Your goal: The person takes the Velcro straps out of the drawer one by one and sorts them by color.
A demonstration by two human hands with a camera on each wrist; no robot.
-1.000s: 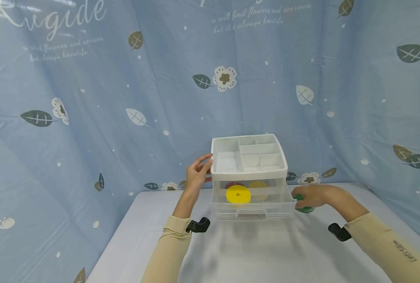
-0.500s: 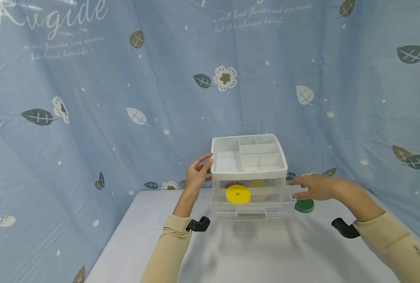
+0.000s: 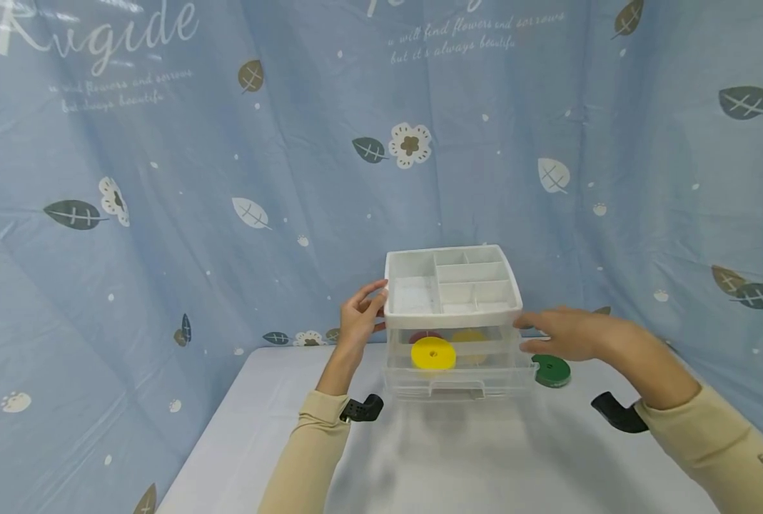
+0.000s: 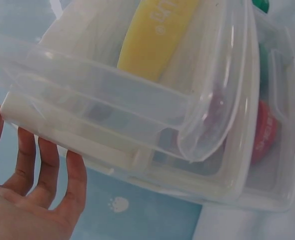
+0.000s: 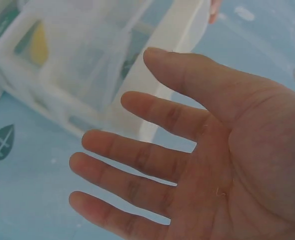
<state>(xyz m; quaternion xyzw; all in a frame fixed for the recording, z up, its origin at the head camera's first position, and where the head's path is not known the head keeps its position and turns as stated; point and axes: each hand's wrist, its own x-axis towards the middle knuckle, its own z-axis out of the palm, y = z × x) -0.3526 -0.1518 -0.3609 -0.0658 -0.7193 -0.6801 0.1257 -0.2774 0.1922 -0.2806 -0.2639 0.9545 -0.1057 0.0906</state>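
Note:
A white storage organizer [image 3: 512,321] with a divided top tray stands on the table, its clear front drawer [image 3: 458,383] pulled out. Inside that drawer lies a yellow disc [image 3: 433,353] with a small centre hole. My left hand [image 3: 357,314] rests its fingertips along the organizer's upper left side; the left wrist view shows its fingers [image 4: 47,165] spread against the wall. At the upper right side is my right hand [image 3: 567,334], fingers extended and holding nothing, thumb and fingertips close to the side. A green disc [image 3: 552,371] lies on the table beside the drawer.
Behind the drawer front, a red disc [image 3: 425,335] and a second yellow disc [image 3: 470,335] show through the clear plastic. A white cloth covers the table [image 3: 458,464]. A blue patterned curtain [image 3: 330,171] hangs behind and at both sides.
My right hand has let go of the green disc, leaving it on the table, then risen and moved left toward the organizer's upper right side. The left hand stays in place.

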